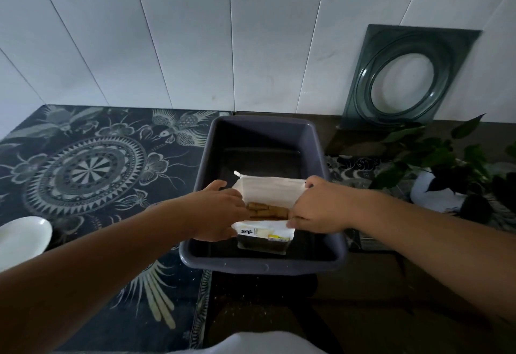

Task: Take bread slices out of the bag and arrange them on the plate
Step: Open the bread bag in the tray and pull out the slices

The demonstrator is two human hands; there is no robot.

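A white bread bag (269, 186) stands upright inside a dark grey plastic tub (215, 141). Its mouth is pulled wide, and brown bread slices (268, 210) show down inside. My left hand (220, 211) grips the bag's left edge. My right hand (318, 208) grips the right edge. Both hands hold the opening apart. A white plate (22, 238) lies on the patterned cloth at the far left, partly cut off by the frame.
A dark cloth with a white mandala pattern (83, 169) covers the left counter. A green glass dish (405, 80) leans on the white tiled wall at the back right. A leafy potted plant (446, 164) stands right of the tub.
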